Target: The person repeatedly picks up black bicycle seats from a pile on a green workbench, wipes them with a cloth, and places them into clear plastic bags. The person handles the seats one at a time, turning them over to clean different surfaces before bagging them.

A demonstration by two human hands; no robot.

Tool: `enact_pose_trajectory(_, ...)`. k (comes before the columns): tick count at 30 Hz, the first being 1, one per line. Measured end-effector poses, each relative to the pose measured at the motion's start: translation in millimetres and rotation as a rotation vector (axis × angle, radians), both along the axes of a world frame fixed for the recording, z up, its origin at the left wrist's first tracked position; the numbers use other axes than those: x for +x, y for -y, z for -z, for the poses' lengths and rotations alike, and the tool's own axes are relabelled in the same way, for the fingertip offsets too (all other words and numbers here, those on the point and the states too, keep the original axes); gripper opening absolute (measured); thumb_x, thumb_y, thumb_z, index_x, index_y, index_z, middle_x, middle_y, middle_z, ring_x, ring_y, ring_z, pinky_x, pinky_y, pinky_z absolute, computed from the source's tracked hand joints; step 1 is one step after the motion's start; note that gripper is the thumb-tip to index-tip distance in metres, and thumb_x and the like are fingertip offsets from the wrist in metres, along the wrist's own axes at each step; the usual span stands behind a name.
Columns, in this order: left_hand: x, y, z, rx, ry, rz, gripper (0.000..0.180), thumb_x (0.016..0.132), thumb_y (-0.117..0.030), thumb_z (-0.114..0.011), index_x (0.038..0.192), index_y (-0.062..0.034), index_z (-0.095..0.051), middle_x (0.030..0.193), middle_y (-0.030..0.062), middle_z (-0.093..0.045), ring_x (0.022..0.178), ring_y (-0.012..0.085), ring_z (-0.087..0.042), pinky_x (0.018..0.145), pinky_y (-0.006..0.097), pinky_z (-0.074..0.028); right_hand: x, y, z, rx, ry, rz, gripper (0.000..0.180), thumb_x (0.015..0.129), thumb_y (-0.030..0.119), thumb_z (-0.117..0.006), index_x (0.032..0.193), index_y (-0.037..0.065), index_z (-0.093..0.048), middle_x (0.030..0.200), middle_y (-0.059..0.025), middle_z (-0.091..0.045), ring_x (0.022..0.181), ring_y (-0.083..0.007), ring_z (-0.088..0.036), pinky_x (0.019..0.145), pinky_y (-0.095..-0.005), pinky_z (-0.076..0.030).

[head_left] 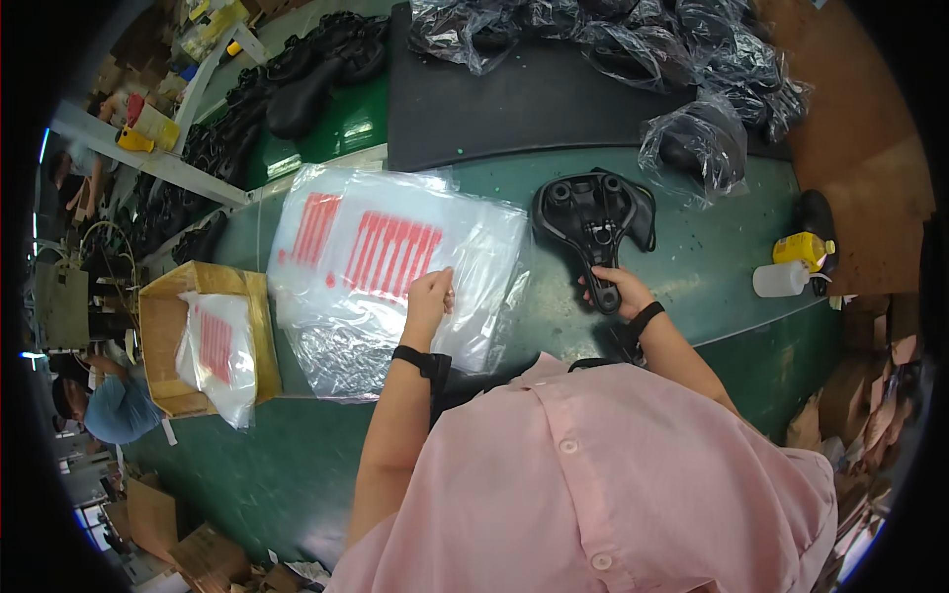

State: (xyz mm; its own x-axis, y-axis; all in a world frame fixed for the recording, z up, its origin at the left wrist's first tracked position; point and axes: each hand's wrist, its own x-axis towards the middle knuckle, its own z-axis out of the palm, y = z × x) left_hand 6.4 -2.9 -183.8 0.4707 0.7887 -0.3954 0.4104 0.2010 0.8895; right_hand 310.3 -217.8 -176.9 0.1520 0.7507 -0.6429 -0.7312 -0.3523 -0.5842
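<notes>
A black bicycle saddle (591, 212) lies underside up on the green table, its narrow nose pointing toward me. My right hand (627, 295) grips it by the nose, fingers wrapped around the edge. Left of the saddle is a stack of clear plastic bags (484, 242) with red printing. Over the near part of that stack, my left hand (431, 295) is closed with its fingers curled in. Whether a bag's edge is pinched in it, I cannot tell. Another dark saddle part (643, 219) shows just behind the right side of the saddle.
Bagged saddles (692, 148) crowd the black mat (514, 104) at the back. Bare saddles (306, 99) pile up at far left. A cardboard box (158, 341) with bags stands left. Right are a white bottle (781, 280) and a yellow bottle (803, 249). A person (121, 407) sits far left.
</notes>
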Motion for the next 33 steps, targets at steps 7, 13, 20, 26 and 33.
enact_pose_trajectory(7, -2.9, -4.1, -27.6, -0.079, 0.185, -0.145, 0.020, 0.090, -0.019, -0.057, 0.088, -0.0005, -0.065, 0.079, 0.0055, -0.064, 0.065, 0.0120, -0.060, 0.057, 0.024, -0.050, -50.5, -41.3, -69.1, 0.247, 0.130, -0.158, 0.049, 0.078, 0.009, -0.068, 0.123, 0.004, -0.049, 0.105, -0.0051, -0.061, 0.093, -0.0157, -0.059, 0.081, -0.0306, -0.049)
enact_pose_trajectory(13, -8.1, -8.5, -19.3, -0.183, 0.414, -0.219, 0.013, 0.090, -0.015, -0.055, 0.098, -0.0051, -0.058, 0.083, 0.0030, -0.061, 0.065, 0.0120, -0.058, 0.052, 0.025, -0.046, -130.7, -118.9, -32.4, 0.328, -0.025, -0.344, 0.064, 0.074, 0.003, -0.071, 0.131, 0.005, -0.044, 0.113, -0.0050, -0.057, 0.100, -0.0158, -0.056, 0.090, -0.0304, -0.045)
enact_pose_trajectory(20, -83.4, -39.5, -28.1, -0.480, 0.662, -0.621, 0.018, 0.096, -0.023, -0.052, 0.098, -0.0050, -0.054, 0.059, -0.0080, -0.034, 0.046, 0.0029, -0.031, 0.041, 0.019, -0.025, -134.6, -140.2, 6.4, 0.259, 0.567, -0.300, 0.072, 0.068, 0.000, -0.073, 0.133, -0.001, -0.041, 0.117, -0.0124, -0.059, 0.104, -0.0189, -0.057, 0.093, -0.0290, -0.044)
enact_pose_trajectory(26, -81.6, -43.6, -58.0, -0.089, 0.510, -0.603, 0.024, 0.094, -0.020, -0.057, 0.105, 0.0002, -0.063, 0.057, -0.0074, -0.038, 0.046, 0.0021, -0.033, 0.041, 0.018, -0.027, -116.9, -129.9, -57.5, 0.377, 1.019, -0.434, 0.062, 0.070, 0.004, -0.073, 0.125, 0.003, -0.046, 0.112, -0.0177, -0.061, 0.102, -0.0275, -0.060, 0.089, -0.0335, -0.047)
enact_pose_trajectory(33, -63.6, -42.1, -104.9, 0.254, 0.302, -0.569, 0.018, 0.092, -0.014, -0.059, 0.096, 0.0015, -0.068, 0.056, -0.0054, -0.044, 0.042, 0.0029, -0.033, 0.038, 0.019, -0.024, -143.8, -125.8, -56.8, 0.458, 1.531, -0.740, 0.059, 0.069, 0.005, -0.071, 0.122, 0.009, -0.047, 0.105, -0.0148, -0.057, 0.095, -0.0349, -0.058, 0.082, -0.0436, -0.048)
